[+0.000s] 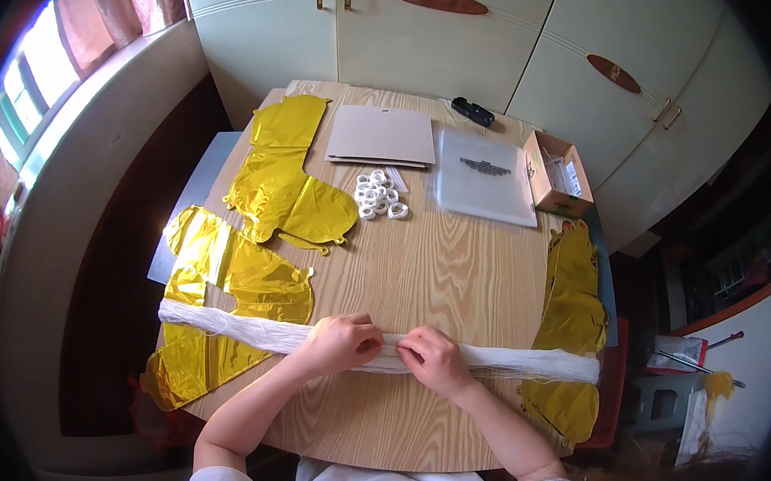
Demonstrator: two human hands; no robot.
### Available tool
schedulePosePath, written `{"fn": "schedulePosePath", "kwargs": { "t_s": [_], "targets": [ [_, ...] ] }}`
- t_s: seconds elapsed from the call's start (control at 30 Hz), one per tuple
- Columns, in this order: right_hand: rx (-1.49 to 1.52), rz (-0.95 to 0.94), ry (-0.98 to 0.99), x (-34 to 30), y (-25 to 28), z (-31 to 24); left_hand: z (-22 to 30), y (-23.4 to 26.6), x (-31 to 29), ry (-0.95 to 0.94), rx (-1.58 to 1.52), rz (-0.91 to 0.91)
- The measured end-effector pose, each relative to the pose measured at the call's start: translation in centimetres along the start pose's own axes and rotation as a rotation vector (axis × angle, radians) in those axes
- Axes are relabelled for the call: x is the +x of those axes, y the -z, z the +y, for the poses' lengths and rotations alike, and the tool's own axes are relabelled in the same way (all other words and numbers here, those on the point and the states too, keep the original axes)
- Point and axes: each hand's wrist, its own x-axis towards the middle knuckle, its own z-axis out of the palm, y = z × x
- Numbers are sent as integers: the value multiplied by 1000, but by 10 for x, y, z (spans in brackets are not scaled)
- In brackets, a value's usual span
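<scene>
A long bundle of thin white strings (pixel 523 360) stretches across the near part of the wooden table (pixel 442 277). Over its middle, my left hand (pixel 343 343) is closed in a pinch on some of the strings. A short way to its right, my right hand (pixel 435 360) pinches strings too, its thumb and fingers pressed together. The bundle's left end lies across a gold foil balloon (pixel 263 280), flat and uninflated. Its right end rests over more folded gold foil balloons (pixel 572 290). How many strands each hand holds is too fine to make out.
Farther back lie another flat gold foil balloon (pixel 287 180), grey-brown cardboard sheets (pixel 378 134), several small white rings (pixel 373 195) and clear plastic bags (pixel 481 194). A small cardboard box (pixel 570 199) and a black tool-like object (pixel 473 111) sit by the far right edge.
</scene>
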Motion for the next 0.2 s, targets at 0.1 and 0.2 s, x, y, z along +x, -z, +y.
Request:
{"fn": "schedulePosePath", "kwargs": {
  "t_s": [0.1, 0.2],
  "targets": [
    [-33, -5, 2, 1, -3, -2, 0, 1, 1, 5, -30, 0],
    [-83, -12, 36, -1, -7, 1, 4, 4, 2, 34, -79, -23]
  ]
}}
